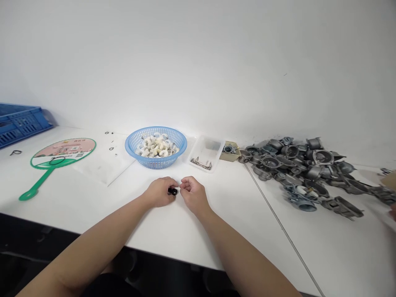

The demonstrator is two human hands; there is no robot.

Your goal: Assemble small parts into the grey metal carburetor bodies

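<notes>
My left hand (159, 192) and my right hand (193, 194) meet over the white table (117, 210), close to its front edge. A small black rubber part (173, 191) sits at the left hand's fingertips, held in their pinch. Its shape is partly hidden by the fingers. The right hand's fingertips curl in just beside it, and I cannot tell whether they hold anything.
Beyond my hands stand a blue plastic basket (156, 140) of white parts and a transparent tray (206, 152). A heap of grey metal castings (297, 169) lies to the right, where another person's hand (392, 212) shows. A green hand fan (62, 153) and a blue crate (20, 123) lie left.
</notes>
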